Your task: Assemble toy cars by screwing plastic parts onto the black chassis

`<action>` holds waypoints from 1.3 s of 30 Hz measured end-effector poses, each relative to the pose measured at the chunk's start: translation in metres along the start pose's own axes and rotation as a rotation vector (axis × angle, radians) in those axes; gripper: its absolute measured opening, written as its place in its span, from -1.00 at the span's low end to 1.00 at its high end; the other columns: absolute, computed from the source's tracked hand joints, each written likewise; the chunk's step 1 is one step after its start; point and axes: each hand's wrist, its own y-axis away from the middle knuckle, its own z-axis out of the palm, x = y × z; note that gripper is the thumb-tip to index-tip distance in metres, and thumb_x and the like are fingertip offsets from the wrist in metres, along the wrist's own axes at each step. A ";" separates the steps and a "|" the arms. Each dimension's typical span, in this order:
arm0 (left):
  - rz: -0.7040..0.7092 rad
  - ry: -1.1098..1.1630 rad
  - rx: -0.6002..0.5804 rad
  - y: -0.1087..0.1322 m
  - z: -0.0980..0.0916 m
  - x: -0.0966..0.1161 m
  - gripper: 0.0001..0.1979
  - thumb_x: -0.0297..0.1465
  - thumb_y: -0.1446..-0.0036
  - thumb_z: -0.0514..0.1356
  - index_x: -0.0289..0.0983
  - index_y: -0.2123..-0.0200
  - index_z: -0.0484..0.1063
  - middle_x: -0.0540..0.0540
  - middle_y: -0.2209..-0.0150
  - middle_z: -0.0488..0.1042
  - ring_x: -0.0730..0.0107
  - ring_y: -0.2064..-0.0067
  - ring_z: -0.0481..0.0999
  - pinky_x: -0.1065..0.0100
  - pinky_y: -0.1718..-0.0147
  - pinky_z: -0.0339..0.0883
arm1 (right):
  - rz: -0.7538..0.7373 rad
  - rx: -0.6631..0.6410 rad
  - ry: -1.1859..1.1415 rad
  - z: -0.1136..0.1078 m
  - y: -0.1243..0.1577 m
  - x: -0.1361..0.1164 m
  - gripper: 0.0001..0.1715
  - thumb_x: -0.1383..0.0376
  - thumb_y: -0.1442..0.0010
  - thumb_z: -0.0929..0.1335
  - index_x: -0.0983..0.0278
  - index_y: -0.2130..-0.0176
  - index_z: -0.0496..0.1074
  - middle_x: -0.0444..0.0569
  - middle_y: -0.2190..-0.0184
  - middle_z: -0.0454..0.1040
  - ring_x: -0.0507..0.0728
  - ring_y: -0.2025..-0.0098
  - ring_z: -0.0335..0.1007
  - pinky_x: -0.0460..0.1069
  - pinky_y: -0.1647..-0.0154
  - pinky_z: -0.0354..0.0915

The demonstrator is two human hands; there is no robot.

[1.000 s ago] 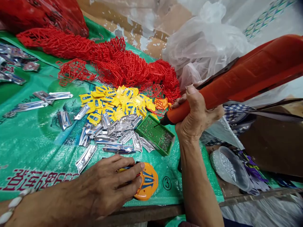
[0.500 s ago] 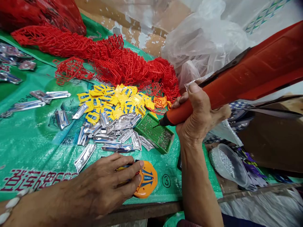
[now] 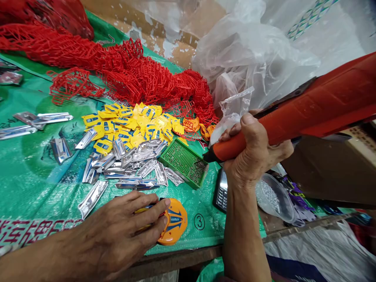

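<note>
Over the green tarpaulin, my right hand is clamped around a red power screwdriver. My left hand is closed over an orange toy car lying there, near a green perforated tray of screws.

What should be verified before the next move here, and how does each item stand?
1. Left hand on the rounded orange plastic piece with blue markings: ok, fingers lie across it.
2. Right hand around the long red-orange power tool: ok.
3. Small metal screws in the rectangular green plastic tray: ok.
4. Tool's black nose over the orange piece: not ok, it is at the tray's right corner.
5. Screw on the tool's tip: cannot tell, too small to see.
</note>
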 end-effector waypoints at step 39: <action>0.009 0.009 -0.002 -0.003 -0.001 -0.001 -0.66 -0.53 -0.40 -0.06 -0.27 -0.05 0.46 -0.10 -0.08 0.56 0.20 -0.10 0.51 0.19 -0.06 0.41 | 0.028 0.007 0.041 -0.001 0.000 0.008 -0.80 0.23 0.02 0.49 0.18 0.37 0.43 -0.23 0.63 0.32 0.06 0.67 0.24 0.03 0.65 0.27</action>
